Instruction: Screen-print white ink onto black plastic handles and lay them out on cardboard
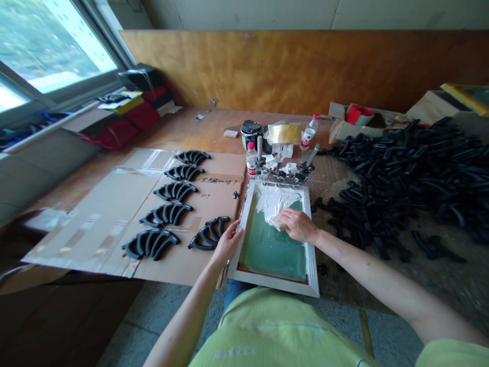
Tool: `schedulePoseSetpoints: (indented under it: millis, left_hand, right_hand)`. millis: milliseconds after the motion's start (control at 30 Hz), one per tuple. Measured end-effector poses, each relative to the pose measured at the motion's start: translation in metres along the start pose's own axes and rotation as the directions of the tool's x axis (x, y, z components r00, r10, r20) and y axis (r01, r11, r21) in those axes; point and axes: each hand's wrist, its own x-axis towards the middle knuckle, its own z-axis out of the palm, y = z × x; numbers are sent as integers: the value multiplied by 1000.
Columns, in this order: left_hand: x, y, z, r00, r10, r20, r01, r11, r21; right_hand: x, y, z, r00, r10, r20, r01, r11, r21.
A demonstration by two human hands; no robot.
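A screen printing frame (pixel 312 270) with green mesh lies in front of me, fixed at its far end to a metal hinge clamp (pixel 280 177). My left hand (pixel 228 243) grips its left edge, fingers along the side. Bunched in my right hand (pixel 300 225) is a white wiping cloth or tissue (pixel 275 220), pressed on the mesh. White ink or paste (pixel 273 199) is smeared over the far part of the mesh; the near part shows plain green. Left of my left hand sits a fanned group of black curved plastic handles (pixel 209 234).
More black curved pieces lie in rows on a cardboard sheet (pixel 103 219) at left. A large heap of black parts (pixel 412 178) covers the right side. Behind the frame stand red-capped bottles (pixel 308 132), an ink tub (pixel 250 133) and a tape roll (pixel 284 133).
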Motion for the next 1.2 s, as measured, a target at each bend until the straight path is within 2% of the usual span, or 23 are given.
schedulePoseSetpoints:
  millis: [100, 200, 267, 300, 367, 433, 467, 500, 533, 567, 633, 700, 767, 800, 867, 967, 1000, 1033, 1067, 1100, 1133, 1167, 1200]
  left_hand:
    - [-10, 20, -1, 1000, -18, 19, 18, 1000, -16]
    - [-22, 53, -5, 1000, 10, 20, -9, 999, -40]
    - [-26, 79, -6, 999, 20, 34, -18, 998, -61]
    - [-26, 92, -5, 999, 40, 35, -37, 996, -77]
    - [-21, 118, 1, 987, 159, -18, -160, 977, -138]
    - [-10, 140, 11, 943, 318, -97, -331, 922, -203]
    - [-4, 148, 16, 922, 366, -127, -386, 894, -228]
    - [3, 154, 21, 909, 390, -150, -416, 876, -243]
    - [9, 157, 26, 903, 394, -168, -426, 869, -252]
    - [14, 156, 30, 900, 389, -195, -430, 864, -262]
    - [20, 144, 37, 889, 371, -268, -441, 850, -287]
    - [17, 118, 44, 921, 302, -246, -369, 880, -301]
    - [8, 85, 55, 990, 128, -56, -138, 952, -274]
    - [2, 68, 61, 998, 15, 57, -1, 970, -243]
    - [-12, 38, 72, 966, -160, 202, 205, 953, -223]
    - [-28, 4, 72, 957, -247, 154, 286, 897, -338]
    - [-31, -5, 64, 961, -256, 100, 275, 890, -362]
    - [-34, -14, 52, 964, -264, 27, 255, 892, -373]
    - [-35, -23, 36, 962, -268, -57, 229, 899, -373]
    - [-36, -33, 18, 950, -273, -153, 201, 908, -368]
    - [-37, -44, -2, 917, -293, -270, 182, 911, -371]
    - [-37, -56, -22, 875, -323, -361, 183, 910, -371]
    - [-37, -68, -41, 830, -348, -437, 193, 913, -360]
  right_hand:
    - [31, 13, -19, 979, 191, -71, -193, 981, -16]
    - [61, 39, -44, 918, 360, -168, -375, 925, -67]
    - [62, 63, -62, 866, 435, -249, -462, 885, -62]
    - [55, 76, -70, 828, 472, -301, -506, 862, -40]
    - [31, 100, -78, 716, 575, -394, -613, 789, 37]
    - [2, 115, -71, 587, 696, -413, -726, 679, 112]
    - [-12, 116, -62, 554, 737, -388, -759, 638, 129]
    - [-24, 114, -49, 558, 755, -344, -767, 628, 132]
    - [-33, 107, -35, 603, 742, -293, -746, 654, 123]
    - [-39, 98, -20, 676, 699, -231, -695, 710, 113]
    - [-43, 76, 6, 835, 538, -119, -530, 843, 95]
    - [-39, 52, 21, 908, 414, -63, -410, 910, 66]
    - [-32, 27, 25, 910, 404, -95, -403, 915, 32]
    - [-29, 13, 25, 901, 413, -131, -414, 910, 23]
    - [-23, -19, 25, 917, 360, -169, -363, 932, 16]
    - [-22, -54, 28, 991, 108, -81, -106, 994, 32]
    - [-25, -56, 28, 998, 56, -42, -54, 998, 42]
    - [-31, -51, 26, 997, 71, -21, -70, 997, 37]
    - [-41, -39, 22, 987, 161, -16, -161, 987, 3]
    - [-53, -21, 16, 949, 315, -20, -316, 947, -57]
    - [-68, 1, 8, 862, 505, -44, -506, 853, -126]
    - [-84, 25, 1, 724, 688, -52, -681, 700, -214]
    - [-101, 48, -6, 554, 832, -19, -800, 526, -290]
